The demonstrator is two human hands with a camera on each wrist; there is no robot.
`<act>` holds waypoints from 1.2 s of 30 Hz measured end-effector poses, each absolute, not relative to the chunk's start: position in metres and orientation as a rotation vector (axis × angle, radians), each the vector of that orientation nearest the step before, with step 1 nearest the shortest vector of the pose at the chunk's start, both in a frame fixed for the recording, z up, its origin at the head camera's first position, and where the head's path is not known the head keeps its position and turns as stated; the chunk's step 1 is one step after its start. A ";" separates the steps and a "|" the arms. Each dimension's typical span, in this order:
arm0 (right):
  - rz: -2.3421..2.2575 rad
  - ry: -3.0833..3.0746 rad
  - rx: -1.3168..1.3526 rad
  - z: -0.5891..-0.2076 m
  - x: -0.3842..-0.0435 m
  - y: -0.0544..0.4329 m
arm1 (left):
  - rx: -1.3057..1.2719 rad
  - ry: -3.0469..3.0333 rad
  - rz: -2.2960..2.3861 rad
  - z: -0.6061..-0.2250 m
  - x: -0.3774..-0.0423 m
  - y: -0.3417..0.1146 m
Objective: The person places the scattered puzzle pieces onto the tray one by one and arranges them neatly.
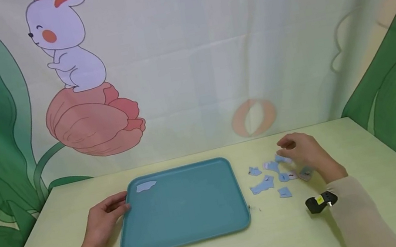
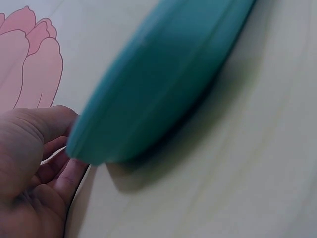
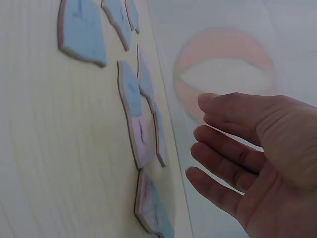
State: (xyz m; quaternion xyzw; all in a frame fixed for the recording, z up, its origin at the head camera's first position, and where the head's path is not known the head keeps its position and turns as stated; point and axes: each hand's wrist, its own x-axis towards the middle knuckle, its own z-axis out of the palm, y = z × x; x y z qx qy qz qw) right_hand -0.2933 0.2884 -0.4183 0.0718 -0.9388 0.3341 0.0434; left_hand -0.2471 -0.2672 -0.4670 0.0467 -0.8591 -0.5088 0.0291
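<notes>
A teal tray [image 1: 184,205] lies on the table, and one pale puzzle piece [image 1: 146,186] sits in its far left corner. My left hand [image 1: 103,219] grips the tray's left rim; in the left wrist view the thumb and fingers of that hand [image 2: 39,153] meet at the tray's edge [image 2: 153,84]. Over the loose pieces to the right hovers my right hand [image 1: 304,153], fingers loosely bent and holding nothing. In the right wrist view this hand [image 3: 247,153] is apart from the blue and pinkish flat pieces [image 3: 131,109].
Several irregular puzzle pieces [image 1: 262,185] lie scattered right of the tray on the pale table [image 1: 282,241]. A printed curtain with a rabbit [image 1: 80,67] hangs behind the table's far edge.
</notes>
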 end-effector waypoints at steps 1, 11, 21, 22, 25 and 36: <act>1.019 -2.880 0.217 -0.419 -0.293 0.289 | 0.148 -2.652 -1.570 -0.467 -0.247 -0.267; 0.956 -2.958 0.211 -0.427 -0.294 0.301 | 0.186 -2.663 -1.580 -0.465 -0.247 -0.266; 0.968 -3.011 0.164 -0.431 -0.296 0.305 | 0.200 -2.666 -1.577 -0.465 -0.247 -0.265; 0.969 -3.014 0.163 -0.431 -0.296 0.305 | 0.196 -2.665 -1.578 -0.465 -0.246 -0.265; 0.966 -3.027 0.156 -0.432 -0.295 0.306 | 0.182 -2.666 -1.574 -0.465 -0.246 -0.265; 0.948 -3.025 0.124 -0.437 -0.297 0.307 | 0.180 -2.660 -1.588 -0.466 -0.247 -0.267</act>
